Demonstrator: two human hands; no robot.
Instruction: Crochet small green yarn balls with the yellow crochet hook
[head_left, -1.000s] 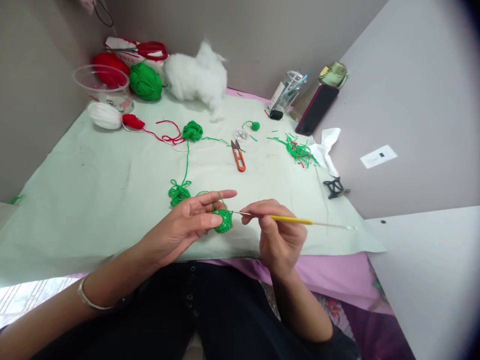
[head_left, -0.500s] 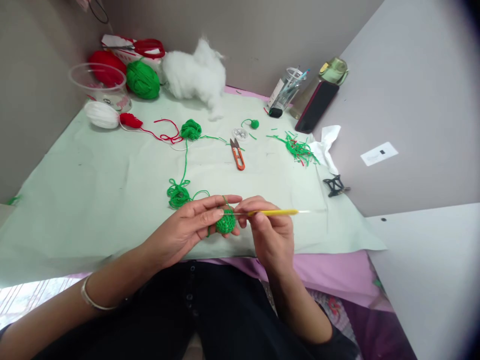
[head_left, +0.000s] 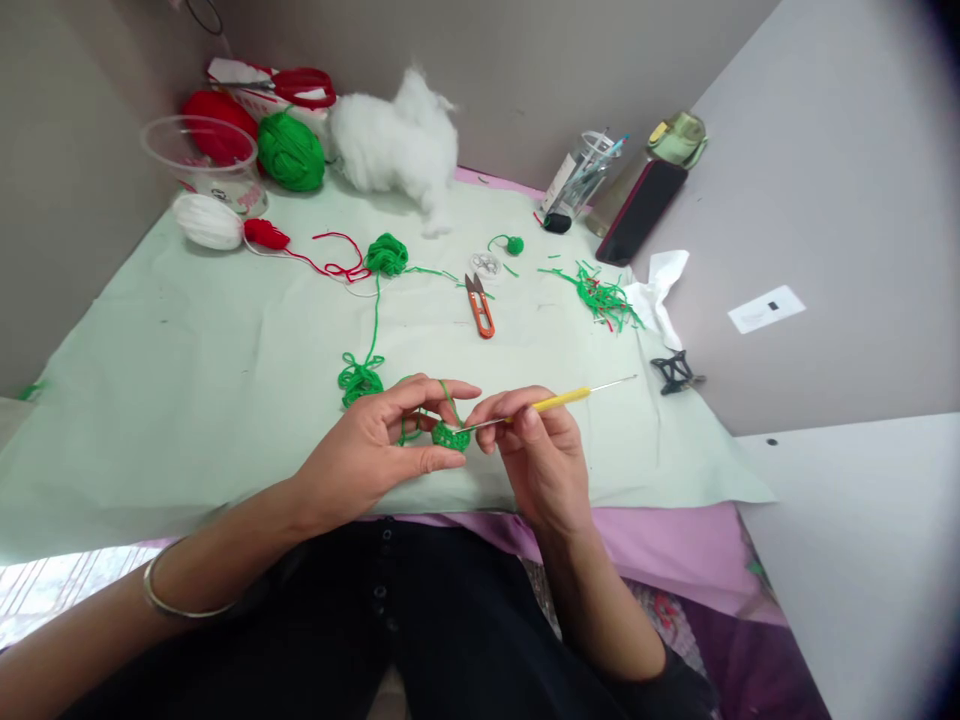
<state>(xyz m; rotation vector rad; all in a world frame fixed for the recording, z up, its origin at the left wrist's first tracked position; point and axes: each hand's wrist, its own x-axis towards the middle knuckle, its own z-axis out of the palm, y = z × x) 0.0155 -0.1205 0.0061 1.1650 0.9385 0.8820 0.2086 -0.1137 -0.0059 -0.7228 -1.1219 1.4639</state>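
Compared with the frame half a second earlier, the crochet hook [head_left: 562, 400] is no longer nearly level: its rear end now rises toward the right of the frame. The left thumb, previously across the face of the green crochet piece [head_left: 451, 438], now lies along its lower edge. The piece is at the lower centre of the frame, between both hands. The left hand [head_left: 371, 440] holds it with thumb below and fingers above and behind, spread moderately apart; a green yarn strand [head_left: 450, 397] passes over the raised index finger. The right hand [head_left: 544, 460] grips the hook's yellow handle in a closed pinch between thumb and fingers, with the front end at the upper edge of the piece. At the upper left, a clear tub [head_left: 251, 200] stands in front of a red yarn ball [head_left: 217, 108]; its contents cannot be determined. Red-handled scissors [head_left: 307, 86] rest on a white-and-red box [head_left: 259, 107] behind. At the upper right, a clear cup [head_left: 557, 188] holds pens [head_left: 609, 147]. A small round case [head_left: 475, 262] at upper centre contains small items too fine to identify.
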